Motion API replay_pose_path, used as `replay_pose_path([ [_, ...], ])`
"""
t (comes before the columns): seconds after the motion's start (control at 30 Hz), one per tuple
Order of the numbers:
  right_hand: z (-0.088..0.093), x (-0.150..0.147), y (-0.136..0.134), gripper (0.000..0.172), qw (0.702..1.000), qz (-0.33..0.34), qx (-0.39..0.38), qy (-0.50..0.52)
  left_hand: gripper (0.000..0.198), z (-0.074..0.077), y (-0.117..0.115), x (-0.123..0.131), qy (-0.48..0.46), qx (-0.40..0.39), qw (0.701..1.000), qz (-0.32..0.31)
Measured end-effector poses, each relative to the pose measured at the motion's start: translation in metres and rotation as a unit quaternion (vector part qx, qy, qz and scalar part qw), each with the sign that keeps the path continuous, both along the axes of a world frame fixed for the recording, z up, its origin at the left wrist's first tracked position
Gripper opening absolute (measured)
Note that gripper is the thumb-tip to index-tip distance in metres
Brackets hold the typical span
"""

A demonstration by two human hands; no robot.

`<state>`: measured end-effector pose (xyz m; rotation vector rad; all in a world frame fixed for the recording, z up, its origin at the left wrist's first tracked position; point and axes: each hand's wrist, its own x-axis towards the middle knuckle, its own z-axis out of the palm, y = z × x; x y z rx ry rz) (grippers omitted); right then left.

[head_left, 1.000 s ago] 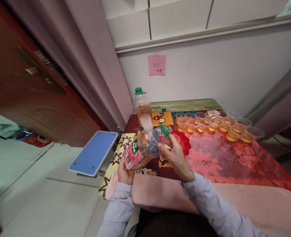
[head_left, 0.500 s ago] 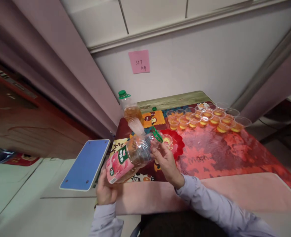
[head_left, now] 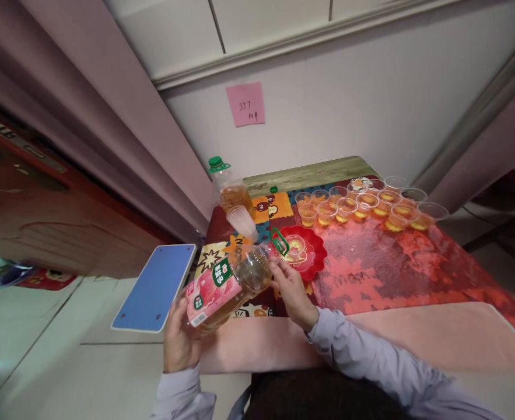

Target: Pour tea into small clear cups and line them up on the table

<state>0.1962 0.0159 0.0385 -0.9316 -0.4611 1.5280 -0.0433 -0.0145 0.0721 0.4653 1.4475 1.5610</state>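
A large clear juice bottle [head_left: 216, 291] with a pink label lies tilted between my hands, its uncapped neck with a green carry ring pointing right. My left hand [head_left: 182, 335] grips the bottle's base. Around the neck end my right hand [head_left: 292, 291] is closed. Amber liquid shows inside the bottle. Just beyond the mouth, a clear plastic cup [head_left: 295, 248] stands in a red scalloped dish [head_left: 321, 256]. Behind the bottle leans a stack of clear plastic cups [head_left: 242, 223].
Several cups of amber juice [head_left: 347, 211] stand in rows at the back right of the table. A second juice bottle [head_left: 235, 195] with a green cap is at the back left, near a loose green cap [head_left: 273, 189]. A blue board stool [head_left: 154, 291] is left of the table.
The bottle's neck end has dipped toward the cup in the red dish, and the liquid has moved toward the neck. Both hands keep their hold.
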Motion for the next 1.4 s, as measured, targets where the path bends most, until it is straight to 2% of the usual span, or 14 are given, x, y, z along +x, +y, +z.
replay_pose_path([
  [0.13,-0.001,0.004,0.0,0.057,1.0,-0.004,-0.008,-0.012,0.05,0.003,0.005,0.0,-0.006,0.001,1.0,-0.017],
  [0.7,0.002,0.016,0.006,0.052,1.0,-0.002,-0.011,0.013,0.044,0.012,0.018,0.008,0.021,0.005,1.0,-0.02],
  [1.4,0.001,0.014,0.008,0.056,0.999,-0.001,-0.023,0.026,0.053,0.037,0.022,0.023,0.05,0.012,0.999,-0.012],
])
